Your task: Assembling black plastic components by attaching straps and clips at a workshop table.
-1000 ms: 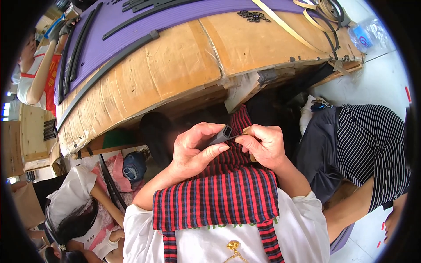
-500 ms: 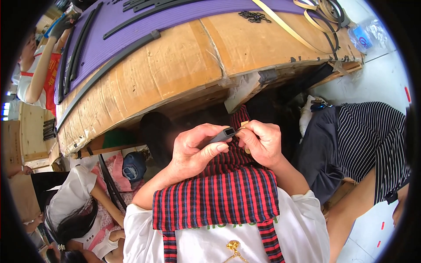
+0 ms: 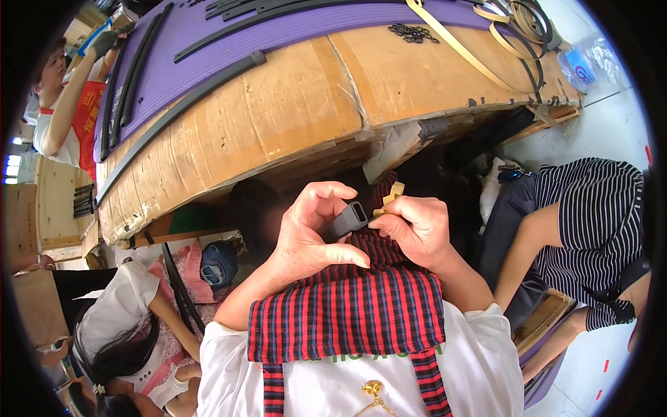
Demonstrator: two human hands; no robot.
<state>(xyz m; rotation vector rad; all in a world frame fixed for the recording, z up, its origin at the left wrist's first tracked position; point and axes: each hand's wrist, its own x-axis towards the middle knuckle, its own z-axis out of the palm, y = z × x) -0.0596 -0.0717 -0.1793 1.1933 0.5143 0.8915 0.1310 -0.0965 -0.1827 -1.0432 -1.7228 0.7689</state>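
Over my lap, my left hand point(image 3: 306, 233) holds a dark grey hollow-ended piece point(image 3: 349, 219) against its curled lower fingers. Its thumb and forefinger stand wide apart, off the piece. The piece's slot-like opening faces my right hand point(image 3: 419, 228). A short, bent tan strip point(image 3: 390, 199) is pinched between the right thumb and fingers, just beside the opening. Whether strip and piece touch, I cannot tell. Below both hands lies my red and black striped apron point(image 3: 347, 316).
A cardboard-covered table point(image 3: 278, 111) stands ahead, with a purple mat point(image 3: 163, 76), a long grey strip point(image 3: 174, 115), black chain-like pieces point(image 3: 413, 33) and coiled tan bands point(image 3: 517, 35). A person point(image 3: 59, 104) works far left; others sit left point(image 3: 118, 313) and right point(image 3: 590, 208).
My left thumb and forefinger have spread off the grey piece, which has turned in the hand. My right hand has drawn slightly away from it, and more of the tan strip shows.
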